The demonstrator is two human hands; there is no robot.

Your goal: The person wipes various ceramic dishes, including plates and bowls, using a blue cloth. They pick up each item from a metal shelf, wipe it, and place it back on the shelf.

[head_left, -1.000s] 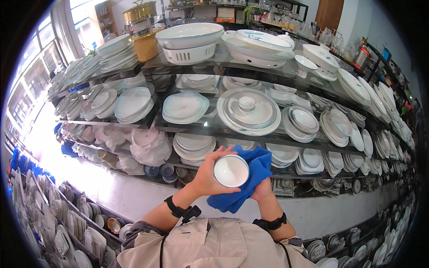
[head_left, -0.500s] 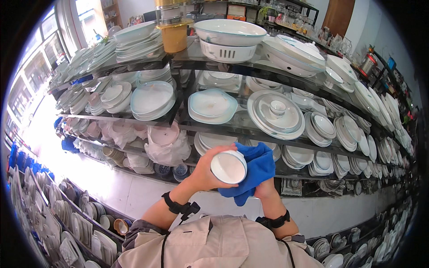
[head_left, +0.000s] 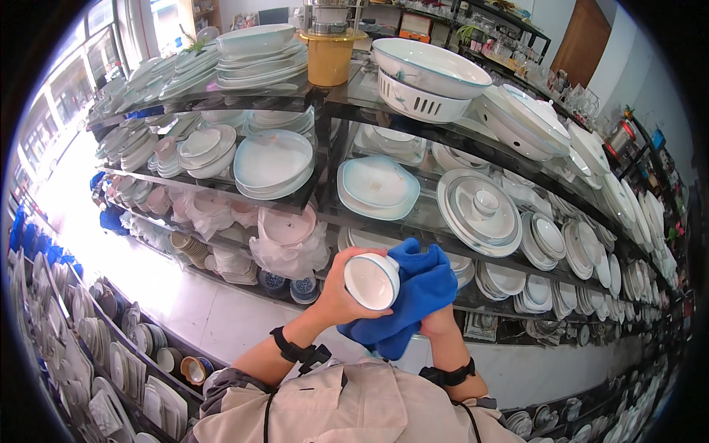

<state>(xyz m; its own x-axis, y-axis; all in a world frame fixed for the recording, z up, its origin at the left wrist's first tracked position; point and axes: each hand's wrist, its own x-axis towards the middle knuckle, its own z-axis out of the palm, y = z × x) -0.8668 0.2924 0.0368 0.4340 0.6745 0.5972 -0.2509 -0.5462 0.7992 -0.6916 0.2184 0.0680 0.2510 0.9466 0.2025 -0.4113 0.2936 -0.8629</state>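
In my left hand (head_left: 337, 283) is a small white bowl (head_left: 371, 283) with a thin blue rim, tilted so its inside faces me. The fingers wrap round its left side, and the thumb lies along its lower edge. A blue cloth (head_left: 415, 295) bunches against the bowl's right side and hangs below it. My right hand (head_left: 441, 319) grips this cloth from the lower right; most of its fingers are hidden behind the folds. Both hands are held in the air in front of the shelves.
Ahead stand dark tiered shelves (head_left: 384, 219) loaded with stacked plates and bowls. A large white basin (head_left: 432, 68) rests on a slotted base on top, beside a yellow container (head_left: 330, 60). More dishes line a low rack (head_left: 140, 317) at left. Pale floor tiles (head_left: 193, 299) lie between.
The bowl has turned a little in my left hand, showing more of its foot side. The cloth has shifted round its edge. My view has swung slightly, moving the shelves rightward.
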